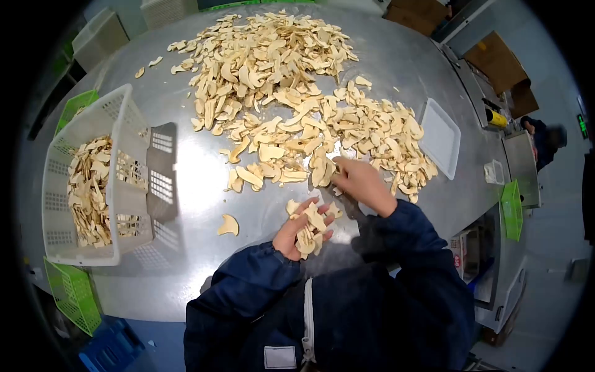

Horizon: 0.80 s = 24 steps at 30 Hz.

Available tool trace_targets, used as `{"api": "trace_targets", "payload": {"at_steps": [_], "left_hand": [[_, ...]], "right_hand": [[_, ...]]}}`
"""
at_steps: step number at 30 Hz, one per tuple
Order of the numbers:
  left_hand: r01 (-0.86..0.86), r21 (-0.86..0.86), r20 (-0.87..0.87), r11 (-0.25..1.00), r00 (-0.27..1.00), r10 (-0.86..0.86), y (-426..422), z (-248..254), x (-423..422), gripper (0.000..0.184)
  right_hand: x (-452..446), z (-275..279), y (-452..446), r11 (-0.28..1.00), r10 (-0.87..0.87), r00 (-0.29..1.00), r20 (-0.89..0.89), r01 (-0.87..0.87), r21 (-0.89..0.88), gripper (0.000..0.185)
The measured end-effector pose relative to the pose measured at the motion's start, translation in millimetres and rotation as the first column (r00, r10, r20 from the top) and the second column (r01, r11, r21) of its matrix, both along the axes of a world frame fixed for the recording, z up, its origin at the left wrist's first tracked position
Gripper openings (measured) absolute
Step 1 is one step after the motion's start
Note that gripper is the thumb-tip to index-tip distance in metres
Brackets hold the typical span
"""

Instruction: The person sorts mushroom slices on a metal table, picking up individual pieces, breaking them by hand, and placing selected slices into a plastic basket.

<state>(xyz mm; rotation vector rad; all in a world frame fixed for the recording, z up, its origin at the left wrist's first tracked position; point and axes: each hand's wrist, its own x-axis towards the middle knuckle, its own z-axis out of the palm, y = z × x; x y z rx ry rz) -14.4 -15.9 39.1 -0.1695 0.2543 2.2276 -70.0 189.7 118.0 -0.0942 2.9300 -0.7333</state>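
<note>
Sliced mushrooms point(266, 68) lie in a wide heap across the metal table, with a looser spread nearer to me. My left hand point(291, 234) is palm up, its fingers curled around several mushroom slices point(312, 229). At the near edge of the spread, my right hand point(364, 184) has its thumb and fingers closed on mushroom slices point(321, 167). How many it grips I cannot tell. One single mushroom slice point(229, 225) lies apart on the table, left of my left hand.
A white perforated basket point(114, 204) holding mushroom pieces stands at the left. Green baskets point(71, 294) are beside it. A white tray point(441, 137) lies on the table point(204, 273) at the right. Cardboard boxes point(499, 65) and another person point(546, 141) are at the far right.
</note>
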Motion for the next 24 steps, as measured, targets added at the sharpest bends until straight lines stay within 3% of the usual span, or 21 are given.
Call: {"api": "trace_targets", "payload": {"at_steps": [2,5,8,9,12,14,16,20,24], "left_hand": [[0.033,-0.042,0.001,0.999,0.999,-0.033,-2,0,2,0.047],[0.052,-0.047,0.017,0.998,0.999,-0.051,-2,-7,2,0.046],[0.055,-0.039,0.057,0.998,0.997,-0.053,0,-10,1,0.047],[0.061,-0.072,0.060,0.996,0.997,-0.056,0,-7,0,0.047],[0.068,-0.072,0.086,0.995,0.994,-0.061,0,-9,0,0.048],[0.067,-0.054,0.097,0.996,0.993,-0.061,-1,-11,0,0.047],[0.063,-0.052,0.090,0.997,0.994,-0.058,-1,-11,-1,0.047],[0.043,-0.078,0.108,0.996,0.994,-0.035,-1,-10,-2,0.047],[0.027,-0.085,0.113,0.996,0.993,-0.017,-2,-10,-3,0.047]], "right_hand": [[9,-28,-6,0.990,0.110,0.943,-0.314,-0.077,0.115,0.037],[6,-39,3,0.985,0.143,0.945,-0.296,-0.107,0.133,0.035],[-4,-28,26,0.992,-0.084,0.992,-0.091,0.074,-0.106,0.029],[-6,-29,33,0.939,-0.170,0.985,-0.014,0.158,-0.304,0.024],[-6,-24,53,0.823,-0.167,0.969,0.182,0.239,-0.516,0.021],[-4,-22,57,0.640,-0.121,0.935,0.332,0.329,-0.695,0.016],[-2,-26,60,0.465,-0.095,0.900,0.426,0.419,-0.780,0.015],[4,-28,69,0.331,0.069,0.855,0.514,0.467,-0.820,0.019],[24,6,26,0.477,0.034,0.940,0.341,0.284,-0.832,0.022]]}}
